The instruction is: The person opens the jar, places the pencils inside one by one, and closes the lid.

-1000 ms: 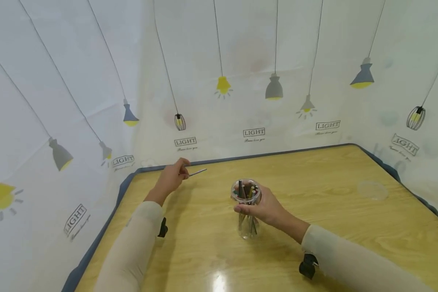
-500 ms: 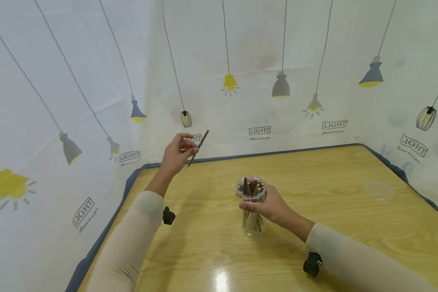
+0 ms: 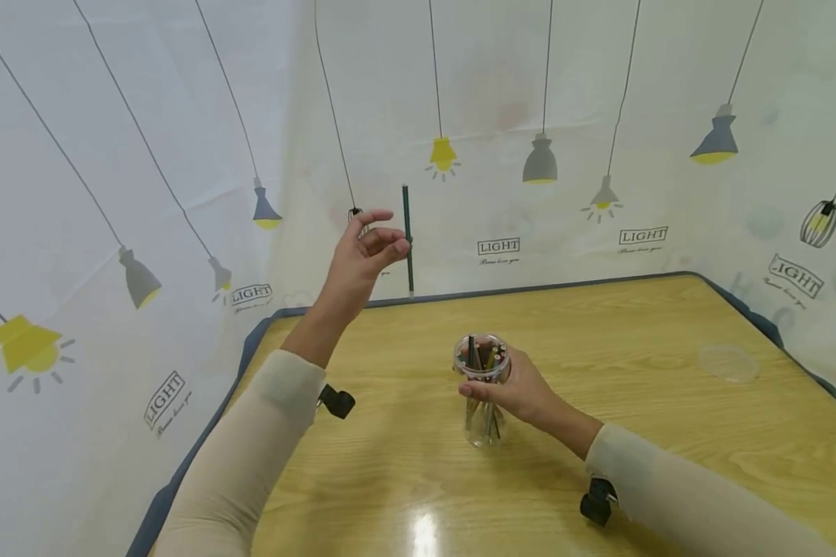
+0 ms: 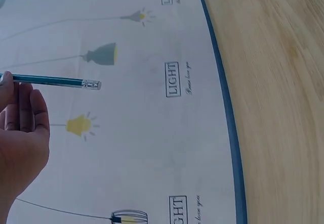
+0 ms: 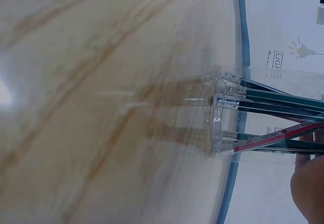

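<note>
My left hand [image 3: 358, 267] is raised above the far left of the table and pinches a dark green pencil [image 3: 407, 216] between thumb and fingertips. The pencil stands nearly upright in the air. In the left wrist view, the silver ferrule end of the green pencil [image 4: 91, 84] points toward the table. My right hand [image 3: 519, 387] grips a clear jar [image 3: 484, 437] around its upper part. Several pencils lean inside the jar, mostly green ones plus a red pencil [image 5: 276, 136], with ferrule ends at the jar's bottom. The fingers behind the jar are partly hidden.
A clear round lid [image 3: 728, 363] lies on the wooden table [image 3: 599, 333] at the right. A lamp-printed white sheet [image 3: 501, 85] stands around the table's back and sides, with a blue border along its lower edge. Black camera mounts hang beneath both wrists.
My left hand has lifted the pencil off the table near the back edge, raised it toward the right and turned it from nearly flat to upright. The right hand stays on the jar.
</note>
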`<state>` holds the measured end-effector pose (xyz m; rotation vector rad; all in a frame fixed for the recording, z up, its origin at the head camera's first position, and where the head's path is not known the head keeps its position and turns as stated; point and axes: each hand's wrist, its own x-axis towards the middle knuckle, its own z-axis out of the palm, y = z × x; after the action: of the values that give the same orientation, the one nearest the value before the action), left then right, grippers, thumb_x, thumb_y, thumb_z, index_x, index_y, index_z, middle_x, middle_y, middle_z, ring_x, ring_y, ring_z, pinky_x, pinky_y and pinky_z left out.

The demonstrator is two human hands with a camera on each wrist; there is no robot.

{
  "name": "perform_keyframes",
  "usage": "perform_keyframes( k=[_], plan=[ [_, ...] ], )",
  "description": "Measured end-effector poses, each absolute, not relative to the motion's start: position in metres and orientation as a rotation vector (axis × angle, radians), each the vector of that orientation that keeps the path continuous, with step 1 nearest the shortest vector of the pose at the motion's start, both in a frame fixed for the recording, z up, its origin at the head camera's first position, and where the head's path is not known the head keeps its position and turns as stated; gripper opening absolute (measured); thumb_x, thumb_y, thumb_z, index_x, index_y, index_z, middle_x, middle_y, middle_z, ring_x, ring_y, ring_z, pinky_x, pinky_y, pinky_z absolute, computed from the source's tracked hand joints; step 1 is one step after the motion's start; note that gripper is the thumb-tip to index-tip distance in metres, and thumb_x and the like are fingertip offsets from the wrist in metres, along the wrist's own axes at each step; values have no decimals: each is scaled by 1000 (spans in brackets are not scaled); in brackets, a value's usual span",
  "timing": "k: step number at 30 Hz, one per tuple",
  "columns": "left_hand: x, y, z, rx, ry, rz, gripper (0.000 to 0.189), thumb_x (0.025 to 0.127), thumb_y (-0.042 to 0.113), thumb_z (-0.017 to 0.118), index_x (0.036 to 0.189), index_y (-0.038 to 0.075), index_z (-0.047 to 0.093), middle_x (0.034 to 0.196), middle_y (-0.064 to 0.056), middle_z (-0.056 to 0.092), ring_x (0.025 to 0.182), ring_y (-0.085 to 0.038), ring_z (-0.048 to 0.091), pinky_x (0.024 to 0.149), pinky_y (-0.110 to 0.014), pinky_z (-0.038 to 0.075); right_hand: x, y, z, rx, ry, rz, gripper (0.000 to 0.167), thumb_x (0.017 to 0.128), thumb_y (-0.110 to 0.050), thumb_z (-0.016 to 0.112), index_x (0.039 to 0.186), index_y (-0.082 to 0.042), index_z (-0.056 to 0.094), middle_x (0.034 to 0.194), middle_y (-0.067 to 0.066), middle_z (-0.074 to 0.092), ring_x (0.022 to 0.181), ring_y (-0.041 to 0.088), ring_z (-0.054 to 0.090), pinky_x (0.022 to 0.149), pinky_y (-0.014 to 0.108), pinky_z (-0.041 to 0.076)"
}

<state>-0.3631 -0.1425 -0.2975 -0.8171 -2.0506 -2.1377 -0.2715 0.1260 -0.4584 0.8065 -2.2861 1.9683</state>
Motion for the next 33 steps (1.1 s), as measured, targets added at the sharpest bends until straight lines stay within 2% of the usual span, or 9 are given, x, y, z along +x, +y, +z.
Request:
perform_keyframes(
  k=[4, 6, 8, 15, 18, 33],
  plan=[
    [-347, -127, -285, -895, -1931, -2288, 46, 108, -3, 66, 148, 16, 52, 108, 4, 75, 108, -13, 73, 106, -28, 60, -271, 126, -458, 794, -2304, 1967, 64, 94, -27, 92, 145, -4, 61, 133, 20, 72, 119, 33, 72, 94, 26, 62],
    [-339, -121, -279, -924, -1881, -2354, 46, 109, -5, 63, 148, 15, 51, 107, 4, 75, 109, -13, 74, 106, -29, 60, -271, 127, -457, 790, -2314, 1962, 65, 94, -29, 92, 146, -4, 61, 134, 20, 72, 120, 35, 72, 95, 26, 62],
    [-330, -114, -273, -941, -1852, -2404, 45, 110, -7, 60, 148, 15, 49, 107, 4, 74, 111, -14, 75, 106, -30, 60, -272, 127, -457, 787, -2321, 1959, 65, 94, -29, 92, 146, -5, 61, 134, 20, 72, 120, 32, 72, 95, 26, 62],
    [-304, -97, -264, -999, -1830, -2508, 47, 110, -9, 56, 146, 19, 49, 106, 4, 74, 112, -15, 76, 108, -31, 59, -272, 127, -457, 774, -2322, 1987, 65, 95, -30, 92, 146, -6, 61, 134, 19, 73, 121, 34, 72, 96, 26, 61],
    [-296, -91, -266, -1015, -1843, -2531, 48, 110, -10, 57, 147, 20, 49, 106, 4, 74, 112, -15, 75, 107, -31, 59, -272, 127, -458, 776, -2321, 1999, 64, 95, -29, 91, 146, -6, 61, 134, 18, 73, 118, 25, 73, 97, 26, 61],
    [-296, -75, -296, -997, -1888, -2554, 48, 111, -10, 53, 149, 20, 48, 109, 7, 75, 111, -11, 72, 110, -29, 57, -272, 128, -460, 769, -2341, 1972, 61, 95, -23, 91, 147, -11, 60, 132, 13, 73, 116, 20, 71, 97, 28, 61]
  ],
)
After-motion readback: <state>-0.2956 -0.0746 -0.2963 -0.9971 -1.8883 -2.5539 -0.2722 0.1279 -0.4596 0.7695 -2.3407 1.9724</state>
